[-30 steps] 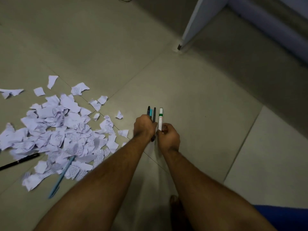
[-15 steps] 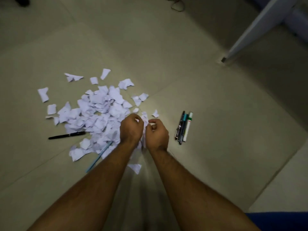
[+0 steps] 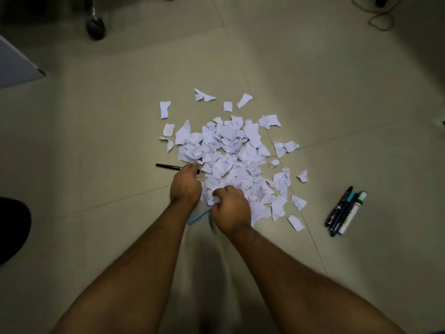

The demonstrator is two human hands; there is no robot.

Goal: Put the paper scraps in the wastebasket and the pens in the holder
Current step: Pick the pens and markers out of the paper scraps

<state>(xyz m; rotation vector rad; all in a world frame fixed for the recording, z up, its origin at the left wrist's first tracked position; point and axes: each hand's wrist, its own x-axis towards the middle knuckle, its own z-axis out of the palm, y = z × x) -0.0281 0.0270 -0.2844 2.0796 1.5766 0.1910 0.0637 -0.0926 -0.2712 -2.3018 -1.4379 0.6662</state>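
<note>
A pile of torn white paper scraps [image 3: 231, 150] lies on the tiled floor in the middle of the view. My left hand [image 3: 185, 186] is at the pile's left edge, its fingers curled over the right end of a black pen [image 3: 168, 167]. Just below the pile, my right hand [image 3: 231, 206] is closed over the upper end of a light blue pen [image 3: 198, 216], with a scrap against its fingers. Three more pens [image 3: 344, 213] lie side by side on the floor at the right, among them a white marker with a green cap. No wastebasket or holder is in view.
A chair caster [image 3: 95, 27] stands at the top left, and a white panel [image 3: 16, 66] juts in from the left edge. A dark rounded object [image 3: 12, 230] sits at the lower left edge. A thin cable [image 3: 381, 20] loops at the top right.
A second ago both hands were at the pens now lying at the right. They then moved left to the pile. My left hand has reached the black pen, my right the blue one.
</note>
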